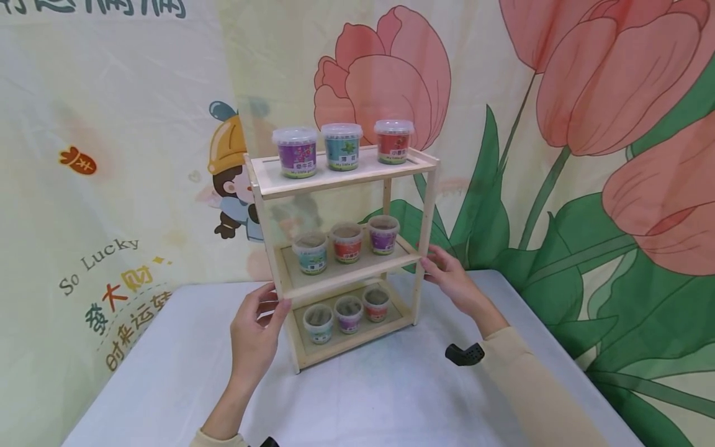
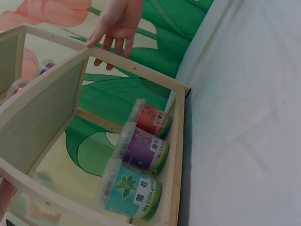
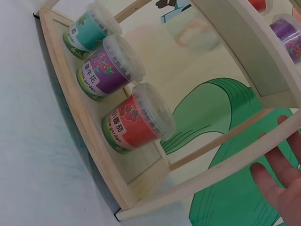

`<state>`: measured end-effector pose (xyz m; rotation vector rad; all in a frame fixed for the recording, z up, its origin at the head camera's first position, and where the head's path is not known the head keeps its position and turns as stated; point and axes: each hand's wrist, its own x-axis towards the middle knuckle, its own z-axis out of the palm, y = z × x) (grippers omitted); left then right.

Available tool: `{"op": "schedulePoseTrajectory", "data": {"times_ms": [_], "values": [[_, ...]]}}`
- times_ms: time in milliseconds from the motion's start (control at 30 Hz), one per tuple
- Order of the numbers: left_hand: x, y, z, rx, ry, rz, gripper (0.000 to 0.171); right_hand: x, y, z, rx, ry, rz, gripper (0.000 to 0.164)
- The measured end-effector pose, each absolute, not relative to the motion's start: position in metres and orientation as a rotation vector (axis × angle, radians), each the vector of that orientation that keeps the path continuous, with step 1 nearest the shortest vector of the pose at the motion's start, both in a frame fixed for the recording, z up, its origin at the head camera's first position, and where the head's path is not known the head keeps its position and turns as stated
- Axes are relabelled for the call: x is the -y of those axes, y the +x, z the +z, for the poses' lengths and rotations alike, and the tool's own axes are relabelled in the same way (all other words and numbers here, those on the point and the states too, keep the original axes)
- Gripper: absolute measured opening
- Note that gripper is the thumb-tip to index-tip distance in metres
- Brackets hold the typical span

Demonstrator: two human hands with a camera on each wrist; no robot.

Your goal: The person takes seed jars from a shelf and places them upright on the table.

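A three-tier wooden shelf rack stands on the table, with three small lidded tubs on each tier. My left hand holds its left front post at middle-tier height, thumb in front. On the opposite side, my right hand holds the right post near the middle tier, its thumb at the front and fingers behind. Up top are a purple tub, a teal tub and a red tub. Close up in the right wrist view, the bottom tier carries a red tub, a purple tub and a teal tub.
White cloth covers the table. Behind the rack hangs a printed backdrop with large tulips and a cartoon figure. A black device sits by the right sleeve.
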<state>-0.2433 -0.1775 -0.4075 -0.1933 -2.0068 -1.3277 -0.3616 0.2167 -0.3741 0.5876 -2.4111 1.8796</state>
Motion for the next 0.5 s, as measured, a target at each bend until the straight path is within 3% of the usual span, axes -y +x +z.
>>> {"op": "schedulePoseTrajectory", "data": {"times_ms": [500], "values": [[0.1757, -0.2485, -0.4086, 1.923, -0.209, -1.345, 0.039, -0.2108, -0.3626, -0.3752, 2.349, 0.532, 1.890, 0.048]]}}
